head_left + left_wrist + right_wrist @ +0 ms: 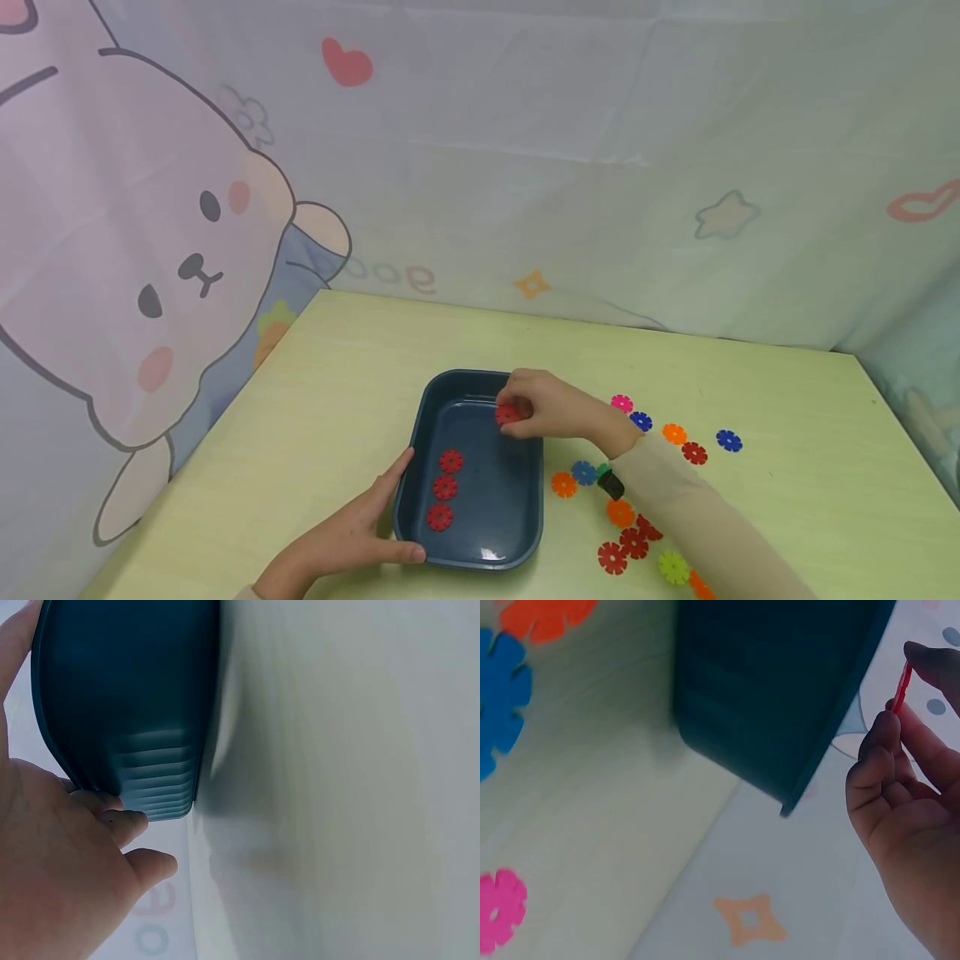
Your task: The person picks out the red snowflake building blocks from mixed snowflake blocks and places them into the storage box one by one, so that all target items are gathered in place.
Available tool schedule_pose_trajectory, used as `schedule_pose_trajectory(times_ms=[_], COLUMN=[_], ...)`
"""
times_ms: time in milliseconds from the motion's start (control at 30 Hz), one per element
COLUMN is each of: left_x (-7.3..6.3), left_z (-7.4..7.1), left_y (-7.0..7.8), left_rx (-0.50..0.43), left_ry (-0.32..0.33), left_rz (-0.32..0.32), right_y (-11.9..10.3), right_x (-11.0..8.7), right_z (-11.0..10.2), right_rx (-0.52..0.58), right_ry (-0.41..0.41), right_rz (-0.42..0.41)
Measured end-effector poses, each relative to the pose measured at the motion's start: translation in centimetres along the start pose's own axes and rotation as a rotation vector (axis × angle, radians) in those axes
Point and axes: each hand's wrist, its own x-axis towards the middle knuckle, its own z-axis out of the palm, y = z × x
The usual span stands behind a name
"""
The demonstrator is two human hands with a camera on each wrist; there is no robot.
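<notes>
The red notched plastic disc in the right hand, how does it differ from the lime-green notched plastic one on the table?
The red notched plastic disc is pinched in the right hand, while the lime-green notched plastic disc lies on the pale yellow table. The red disc is over the blue rectangular plastic tray; the lime-green disc is outside it. Both are flat and notched.

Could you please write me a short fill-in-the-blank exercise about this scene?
1. The right hand pinches a notched disc coloured ____.
2. On the floor of the dark blue tray lie ____ red discs.
3. In the head view, the left hand holds the tray around its lower ____ corner.
4. In that view, the pink disc lies to the ____ of the tray.

Missing words: red; three; left; right.
</notes>
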Motion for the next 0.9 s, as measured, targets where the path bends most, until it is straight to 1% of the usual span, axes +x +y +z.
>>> schedule_pose_trajectory(times_ms=[300, 700, 900], left_x=[-0.1, 0.0, -0.1], left_z=[-0.2, -0.2, -0.3], left_y=[0.1, 0.0, -0.1], left_rx=[0.019, 0.0, -0.005], left_ry=[-0.002, -0.009, -0.015], left_rz=[0.008, 0.001, 0.013], right_y=[-0.7, 0.1, 0.2], right_x=[2.2, 4.0, 4.8], right_z=[1.2, 3.2, 4.0], right_rx=[0.008, 0.012, 0.055], right_ry=[-0.006, -0.011, -0.038], right_rz=[-0.019, 0.028, 0.036])
